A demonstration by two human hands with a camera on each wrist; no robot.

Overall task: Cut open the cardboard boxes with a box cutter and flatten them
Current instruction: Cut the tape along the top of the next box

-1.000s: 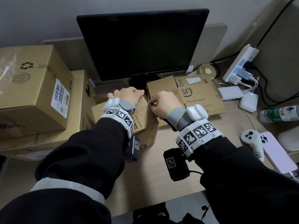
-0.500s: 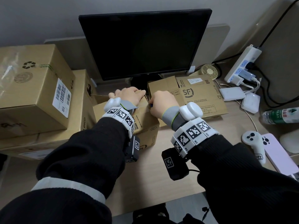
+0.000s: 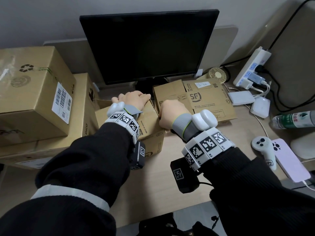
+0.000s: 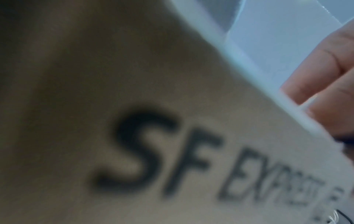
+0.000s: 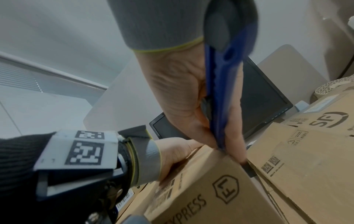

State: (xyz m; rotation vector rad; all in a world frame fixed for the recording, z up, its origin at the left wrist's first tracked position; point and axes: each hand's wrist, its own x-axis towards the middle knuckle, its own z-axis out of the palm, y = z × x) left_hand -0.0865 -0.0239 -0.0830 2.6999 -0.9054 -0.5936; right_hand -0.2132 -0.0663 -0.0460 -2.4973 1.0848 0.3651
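Right wrist view: your right hand (image 5: pixel 184 94) fisted round blue box cutter (image 5: pixel 220 91) — tip at small box (image 5: pixel 201 189) top edge; your left hand (image 3: pixel 134 101) lies flat, fingers relaxed, on box top.

head view: looks forward and down over both forearms onto the desk (image 3: pixel 153 189), monitor (image 3: pixel 148 46) facing it. left wrist view: pressed very close to a printed cardboard face, probably the small box (image 4: pixel 134 136); blurred, a fingertip at right. right wrist view: looks up along the right hand (image 5: pixel 184 94) from just below. head and right wrist views share the small box (image 3: pixel 150 133), the flattened box (image 5: pixel 306 159) and the monitor.
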